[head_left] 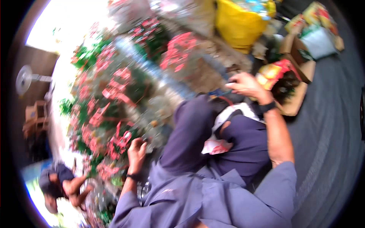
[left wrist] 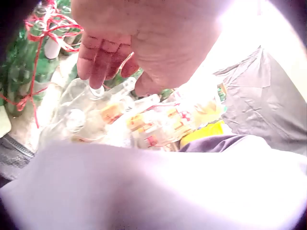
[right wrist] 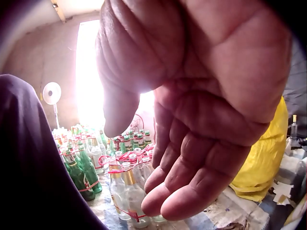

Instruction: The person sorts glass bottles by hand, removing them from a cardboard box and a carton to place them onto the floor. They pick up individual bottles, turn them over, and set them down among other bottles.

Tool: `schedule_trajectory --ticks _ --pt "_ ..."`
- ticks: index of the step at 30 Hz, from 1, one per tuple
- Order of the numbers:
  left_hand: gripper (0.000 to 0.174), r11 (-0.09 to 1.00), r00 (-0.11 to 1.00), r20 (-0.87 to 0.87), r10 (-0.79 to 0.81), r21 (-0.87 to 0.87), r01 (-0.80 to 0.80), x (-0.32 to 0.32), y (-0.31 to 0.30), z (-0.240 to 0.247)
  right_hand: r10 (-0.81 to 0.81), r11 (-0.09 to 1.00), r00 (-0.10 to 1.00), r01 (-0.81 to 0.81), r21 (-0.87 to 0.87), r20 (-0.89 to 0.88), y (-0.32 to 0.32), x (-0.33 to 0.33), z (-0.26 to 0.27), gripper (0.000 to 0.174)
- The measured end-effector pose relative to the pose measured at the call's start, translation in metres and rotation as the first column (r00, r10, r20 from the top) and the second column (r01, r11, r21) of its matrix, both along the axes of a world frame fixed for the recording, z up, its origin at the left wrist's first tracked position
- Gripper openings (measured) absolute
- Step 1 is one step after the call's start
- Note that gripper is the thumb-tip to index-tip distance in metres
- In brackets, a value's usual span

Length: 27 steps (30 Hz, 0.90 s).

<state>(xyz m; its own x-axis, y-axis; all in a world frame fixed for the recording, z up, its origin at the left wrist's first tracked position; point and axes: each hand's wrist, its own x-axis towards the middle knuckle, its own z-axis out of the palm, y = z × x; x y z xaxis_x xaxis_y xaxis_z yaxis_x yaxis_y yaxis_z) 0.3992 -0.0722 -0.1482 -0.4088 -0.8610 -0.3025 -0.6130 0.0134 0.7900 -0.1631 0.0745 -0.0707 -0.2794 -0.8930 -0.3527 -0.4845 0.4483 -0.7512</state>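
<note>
My left hand (head_left: 136,154) hangs over clear glass bottles (head_left: 157,114) beside my knee. In the left wrist view its fingers (left wrist: 98,62) point down, relaxed, with the fingertips right at the mouth of a clear bottle (left wrist: 88,91); the thumb stands apart from them. My right hand (head_left: 247,86) is held out past the other knee, near an open cardboard box (head_left: 298,98). Its palm shows bare in the right wrist view, the fingers (right wrist: 201,182) loosely extended and nothing between them and the thumb. Beyond it stands a bundle of clear bottles (right wrist: 127,191) tied with red ribbon.
Green bottles (right wrist: 86,167) in red-tied bundles crowd the floor to the left. A yellow bag (head_left: 241,22) stands ahead, and a dark sheet (head_left: 323,125) spreads on the right. Another person (head_left: 62,182) crouches at lower left. A white fan (right wrist: 52,93) stands farther back.
</note>
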Motion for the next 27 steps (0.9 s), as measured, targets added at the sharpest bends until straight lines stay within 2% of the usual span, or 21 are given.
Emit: schedule_trajectory --ticks 1,2,5,7,10,11,12,14,15,16,17,18,19,20,22,24,26,27 --pt "0.021 1.0 0.996 -0.091 0.002 0.018 0.0 -0.002 -0.008 -0.007 0.06 0.994 0.997 -0.064 0.084 0.047 0.0 -0.009 -0.003 0.037" --pt "0.021 0.996 0.987 -0.162 0.004 0.094 0.011 -0.015 -0.013 0.003 0.077 0.995 0.997 -0.078 0.058 0.025 0.0 -0.011 -0.009 0.038" --pt "0.023 0.983 0.956 -0.254 -0.146 0.07 0.169 -0.083 -0.014 0.057 0.047 0.999 0.992 -0.046 0.015 -0.119 0.002 -0.004 0.001 0.039" --pt "0.024 0.957 0.905 -0.349 -0.244 0.062 0.282 -0.125 -0.015 0.083 0.03 0.999 0.991 -0.027 0.028 -0.131 0.002 -0.003 0.006 0.039" --pt "0.023 0.908 0.852 -0.346 -0.394 -0.002 0.419 -0.194 -0.007 0.14 -0.023 0.998 0.993 0.029 0.054 -0.116 0.005 -0.007 0.011 0.042" --pt "0.022 0.86 0.821 -0.257 -0.51 -0.15 0.488 -0.215 -0.005 0.16 -0.035 0.996 0.995 0.042 0.075 -0.096 0.007 -0.01 0.01 0.044" --pt "0.017 0.841 0.831 -0.159 -0.533 -0.212 0.499 -0.238 0.001 0.183 -0.046 0.996 0.994 0.054 0.075 -0.103 0.01 -0.013 0.01 0.044" --pt "0.017 0.849 0.753 -0.403 -0.52 -0.146 0.508 -0.276 0.013 0.205 -0.119 0.989 0.987 0.127 0.07 -0.112 0.017 -0.022 0.007 0.045" --pt "0.017 0.843 0.744 -0.409 -0.528 -0.148 0.517 -0.296 0.022 0.218 -0.138 0.99 0.982 0.14 0.004 -0.127 0.024 -0.03 0.003 0.042" --pt "0.017 0.83 0.688 -0.486 -0.538 -0.164 0.533 -0.314 0.033 0.231 -0.146 0.989 0.981 0.148 0.007 -0.131 0.032 -0.036 0.001 0.042" --pt "0.016 0.818 0.628 -0.559 -0.542 -0.181 0.545 -0.331 0.041 0.244 -0.272 0.962 0.962 0.271 -0.024 -0.037 0.039 -0.043 0.0 0.039" --pt "0.018 0.751 0.587 -0.565 -0.579 -0.09 0.654 -0.346 0.045 0.259 -0.386 0.92 0.92 0.389 -0.046 0.059 0.045 -0.05 -0.001 0.036" --pt "0.018 0.683 0.498 -0.591 -0.634 -0.128 0.719 -0.364 0.051 0.262 -0.482 0.864 0.869 0.493 -0.099 0.115 0.05 -0.059 -0.005 0.03" --pt "0.015 0.621 0.436 -0.561 -0.704 -0.187 0.761 -0.383 0.057 0.265 -0.584 0.775 0.788 0.613 -0.156 0.194 0.062 -0.066 -0.007 0.029" --pt "0.014 0.565 0.356 -0.619 -0.7 -0.176 0.806 -0.417 0.072 0.249 -0.752 0.567 0.628 0.771 -0.289 0.2 0.087 -0.091 -0.03 0.03" --pt "0.015 0.499 0.333 -0.517 -0.788 -0.22 0.838 -0.448 0.081 0.227 -0.857 0.51 0.5 0.79 -0.339 -0.124 0.124 -0.117 -0.056 0.029" --pt "0.017 0.499 0.364 -0.587 -0.723 -0.081 0.863 -0.465 0.089 0.183 -0.894 0.427 0.361 0.866 -0.261 -0.263 0.155 -0.133 -0.085 0.029" --pt "0.017 0.504 0.384 -0.572 -0.724 -0.06 0.861 -0.469 0.09 0.154 -0.849 0.441 0.283 0.845 -0.303 -0.446 0.169 -0.134 -0.098 0.032"
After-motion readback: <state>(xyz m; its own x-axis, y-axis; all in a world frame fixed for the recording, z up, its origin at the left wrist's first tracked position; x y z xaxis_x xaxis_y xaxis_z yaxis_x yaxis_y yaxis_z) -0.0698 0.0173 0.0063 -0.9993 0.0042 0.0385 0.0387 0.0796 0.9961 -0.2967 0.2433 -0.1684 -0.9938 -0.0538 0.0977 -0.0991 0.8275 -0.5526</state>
